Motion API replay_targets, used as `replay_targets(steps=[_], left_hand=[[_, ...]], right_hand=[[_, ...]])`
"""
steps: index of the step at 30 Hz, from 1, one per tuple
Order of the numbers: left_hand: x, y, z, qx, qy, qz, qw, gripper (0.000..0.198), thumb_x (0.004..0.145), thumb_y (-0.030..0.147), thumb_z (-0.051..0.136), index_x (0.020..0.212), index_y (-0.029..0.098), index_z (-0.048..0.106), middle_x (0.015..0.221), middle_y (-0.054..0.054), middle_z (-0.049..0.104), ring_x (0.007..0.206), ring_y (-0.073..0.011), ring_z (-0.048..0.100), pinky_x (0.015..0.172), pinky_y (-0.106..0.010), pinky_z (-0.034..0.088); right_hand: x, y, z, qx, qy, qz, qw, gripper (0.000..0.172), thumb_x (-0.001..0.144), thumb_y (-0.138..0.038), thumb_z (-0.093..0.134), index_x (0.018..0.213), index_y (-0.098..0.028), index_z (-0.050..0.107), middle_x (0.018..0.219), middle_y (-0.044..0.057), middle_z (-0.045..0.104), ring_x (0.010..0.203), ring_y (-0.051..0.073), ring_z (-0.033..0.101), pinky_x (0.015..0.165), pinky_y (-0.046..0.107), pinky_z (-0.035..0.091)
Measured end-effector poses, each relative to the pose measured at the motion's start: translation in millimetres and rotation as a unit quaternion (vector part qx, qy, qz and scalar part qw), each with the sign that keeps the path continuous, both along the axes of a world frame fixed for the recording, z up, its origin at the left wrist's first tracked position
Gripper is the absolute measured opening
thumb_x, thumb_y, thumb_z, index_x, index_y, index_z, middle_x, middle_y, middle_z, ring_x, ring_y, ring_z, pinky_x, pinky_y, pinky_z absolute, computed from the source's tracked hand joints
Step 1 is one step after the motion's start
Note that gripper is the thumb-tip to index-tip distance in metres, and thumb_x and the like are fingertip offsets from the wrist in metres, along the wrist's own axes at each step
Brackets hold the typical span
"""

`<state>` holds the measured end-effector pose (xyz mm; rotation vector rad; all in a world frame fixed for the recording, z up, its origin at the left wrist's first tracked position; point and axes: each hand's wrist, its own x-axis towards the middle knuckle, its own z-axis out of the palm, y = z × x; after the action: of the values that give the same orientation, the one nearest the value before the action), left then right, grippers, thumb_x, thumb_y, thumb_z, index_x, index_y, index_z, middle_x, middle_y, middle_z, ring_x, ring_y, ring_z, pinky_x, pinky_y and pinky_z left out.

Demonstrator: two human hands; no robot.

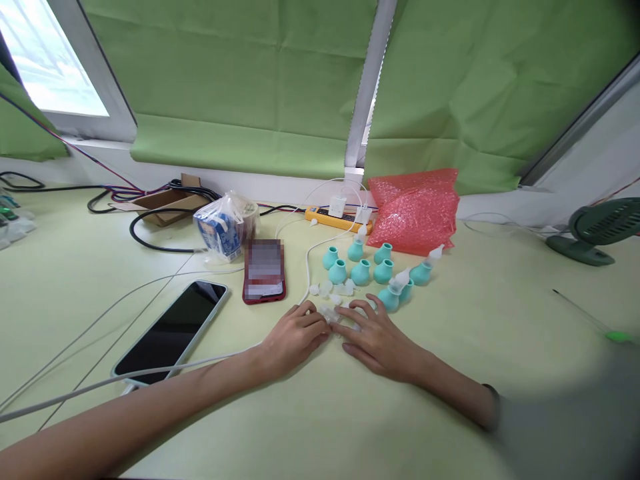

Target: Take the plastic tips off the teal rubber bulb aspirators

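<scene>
My left hand (pixel 295 339) rests on the table with its fingers curled together. Its fingertips are at a small pile of translucent white plastic pieces (pixel 330 313), and what they pinch, if anything, is hidden. Opposite it, my right hand (pixel 377 341) has its fingers spread over the same pile, the index fingertip close to the left hand's fingers. Just beyond are several teal rubber bulbs (pixel 360 272), most standing with the open neck up. A few carry a clear pointed tip, such as the bulb (pixel 389 299) beside my right hand. More small translucent pieces (pixel 345 288) lie before the bulbs.
Left of the hands lie a black-screened phone (pixel 173 330) and a red-cased phone (pixel 265 273), with a white cable (pixel 220 358) crossing my left forearm. Behind are a bagged blue box (pixel 220 233), an orange power strip (pixel 327 219) and a red bubble-wrap bag (pixel 415 213). A green fan (pixel 600 227) stands right.
</scene>
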<state>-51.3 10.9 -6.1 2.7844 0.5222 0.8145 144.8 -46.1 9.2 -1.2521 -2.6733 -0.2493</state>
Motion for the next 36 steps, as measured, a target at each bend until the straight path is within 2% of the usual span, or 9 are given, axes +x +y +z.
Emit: replay_targets(steps=[7,11,14,17,19,23,26,30,36], left_hand=[[5,3,0.9,-0.079,-0.009,0.004,0.997,0.01,0.08,0.016,0.049,0.08,0.015,0.059,0.077,-0.003,0.061,0.075,-0.0163,0.044,0.068,-0.027,0.041],[5,5,-2.0,-0.112,-0.031,0.011,0.993,0.009,0.078,0.014,0.052,0.075,0.015,0.06,0.074,-0.002,0.062,0.075,-0.0163,0.045,0.067,-0.026,0.041],[5,5,-2.8,-0.118,-0.042,0.016,0.992,0.011,0.077,0.012,0.05,0.073,0.015,0.06,0.071,-0.002,0.062,0.073,-0.0162,0.044,0.064,-0.025,0.041],[4,3,-1.2,-0.117,-0.036,0.028,0.992,0.012,0.078,0.013,0.048,0.074,0.015,0.06,0.071,-0.003,0.061,0.074,-0.0169,0.044,0.064,-0.025,0.041],[5,1,0.5,-0.103,-0.014,0.05,0.993,0.012,0.078,0.017,0.05,0.085,0.015,0.06,0.079,-0.006,0.058,0.078,-0.0185,0.043,0.066,-0.028,0.041],[6,0,1.7,-0.074,0.046,0.075,0.993,0.025,0.08,0.024,0.048,0.103,0.016,0.055,0.089,-0.009,0.051,0.081,-0.0203,0.04,0.071,-0.033,0.04],[6,1,0.7,-0.085,0.046,0.072,0.993,0.019,0.082,0.021,0.045,0.095,0.017,0.058,0.085,-0.008,0.051,0.079,-0.0194,0.039,0.07,-0.031,0.04],[5,4,0.4,-0.106,0.009,0.075,0.991,0.014,0.08,0.016,0.047,0.084,0.016,0.06,0.081,-0.006,0.055,0.078,-0.0187,0.041,0.068,-0.029,0.039],[4,3,2.6,-0.108,-0.018,0.08,0.991,0.011,0.077,0.016,0.05,0.08,0.015,0.06,0.078,-0.006,0.057,0.077,-0.0187,0.042,0.066,-0.029,0.04]], right_hand=[[1,3,-9.4,0.058,0.093,0.004,0.994,0.018,0.082,-0.016,0.041,0.097,-0.02,0.052,0.094,0.008,0.052,0.091,0.022,0.042,0.081,0.043,0.033],[0,5,-14.2,0.082,0.134,0.0,0.988,0.01,0.082,-0.013,0.041,0.082,-0.018,0.05,0.078,0.005,0.052,0.077,0.018,0.043,0.068,0.034,0.035],[-1,2,-13.2,0.095,0.175,0.011,0.98,0.006,0.08,-0.013,0.044,0.078,-0.018,0.046,0.07,0.003,0.05,0.069,0.016,0.042,0.064,0.032,0.035],[-4,-4,-10.2,0.104,0.232,0.049,0.966,0.009,0.076,-0.012,0.047,0.078,-0.019,0.043,0.065,0.001,0.048,0.066,0.015,0.042,0.062,0.03,0.036],[-6,-9,-8.6,0.091,0.255,0.077,0.96,0.011,0.074,-0.012,0.049,0.08,-0.019,0.042,0.063,0.0,0.048,0.064,0.015,0.042,0.06,0.028,0.037],[-9,-12,-8.1,0.005,0.244,0.105,0.964,0.012,0.074,-0.015,0.049,0.085,-0.018,0.045,0.062,0.0,0.049,0.06,0.014,0.044,0.054,0.025,0.038],[-9,-10,-9.7,-0.02,0.236,0.093,0.967,0.012,0.075,-0.017,0.048,0.087,-0.017,0.047,0.064,0.001,0.051,0.06,0.013,0.046,0.054,0.024,0.039],[-6,-8,-13.7,0.007,0.21,0.073,0.975,0.012,0.078,-0.019,0.046,0.09,-0.017,0.048,0.067,0.003,0.053,0.062,0.014,0.049,0.054,0.024,0.039],[-3,-7,-17.6,0.023,0.197,0.066,0.978,0.014,0.079,-0.018,0.045,0.093,-0.017,0.048,0.068,0.003,0.053,0.061,0.014,0.049,0.053,0.024,0.038]])
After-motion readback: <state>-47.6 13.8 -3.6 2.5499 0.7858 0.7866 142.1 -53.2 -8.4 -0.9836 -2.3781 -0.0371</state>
